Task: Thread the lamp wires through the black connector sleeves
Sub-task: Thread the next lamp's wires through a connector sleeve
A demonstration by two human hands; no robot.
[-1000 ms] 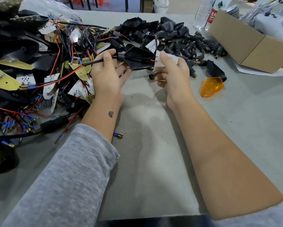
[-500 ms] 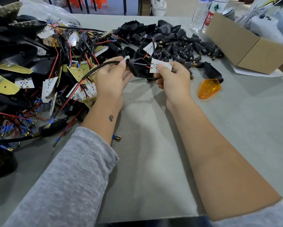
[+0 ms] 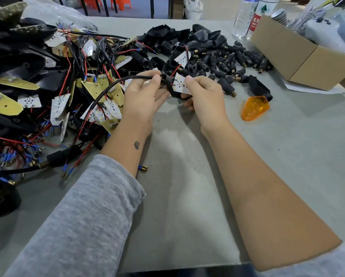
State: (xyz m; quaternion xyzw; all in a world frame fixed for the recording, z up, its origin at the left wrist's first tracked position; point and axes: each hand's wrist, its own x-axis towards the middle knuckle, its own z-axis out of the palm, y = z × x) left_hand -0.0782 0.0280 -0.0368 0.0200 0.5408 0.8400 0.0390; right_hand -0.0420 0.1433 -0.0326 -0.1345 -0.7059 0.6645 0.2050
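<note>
Black housing (image 3: 170, 86) half-hidden between left hand (image 3: 145, 96) pinching cable (image 3: 115, 84) and right hand (image 3: 205, 96) pinching board (image 3: 180, 84).

left hand (image 3: 145, 96) pinches black cable (image 3: 115, 84); right hand (image 3: 204, 94) pinches white led board (image 3: 180, 84).

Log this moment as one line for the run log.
left hand: pinches black cable | right hand: pinches LED board | black housing: between hands | stage: threading underway
</note>
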